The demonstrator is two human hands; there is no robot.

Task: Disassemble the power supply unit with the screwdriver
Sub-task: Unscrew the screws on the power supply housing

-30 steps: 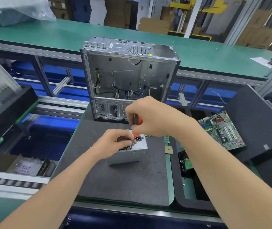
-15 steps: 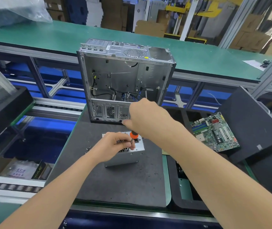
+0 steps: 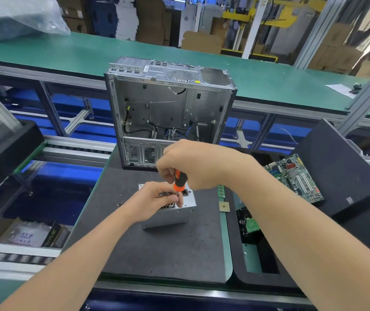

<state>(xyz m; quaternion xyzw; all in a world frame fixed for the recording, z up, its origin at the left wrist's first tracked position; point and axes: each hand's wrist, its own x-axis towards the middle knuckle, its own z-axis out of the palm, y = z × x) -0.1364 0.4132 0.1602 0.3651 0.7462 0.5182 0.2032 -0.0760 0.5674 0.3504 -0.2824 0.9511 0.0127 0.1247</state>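
Head view. Power supply (image 3: 168, 213), a small grey metal box, sits near the middle of the dark mat (image 3: 157, 250). Open computer case (image 3: 168, 108) stands at 12 o'clock from it, circuit board (image 3: 296, 178) at 2 o'clock, a small square chip (image 3: 224, 207) just beside it at 3 o'clock, a few loose screws (image 3: 120, 204) at 9 o'clock.

Left hand (image 3: 152, 202): fingers curled over the box's top face, holding it down, fingertips close against the tool's shaft. Right hand (image 3: 193, 164): fingers wrapped round the orange-and-black screwdriver (image 3: 179, 181), held near upright, tip down on the top face. The screw itself is hidden by fingers.

Risks, as I judge them:
- Tip hidden; if badly seated, turning could cam out and chew the screw head.
- A slip would drive the shaft into the left fingertips beside it.
- The light box could twist on the mat if the left hold slackens.
- A freed screw could roll off the mat's edge.
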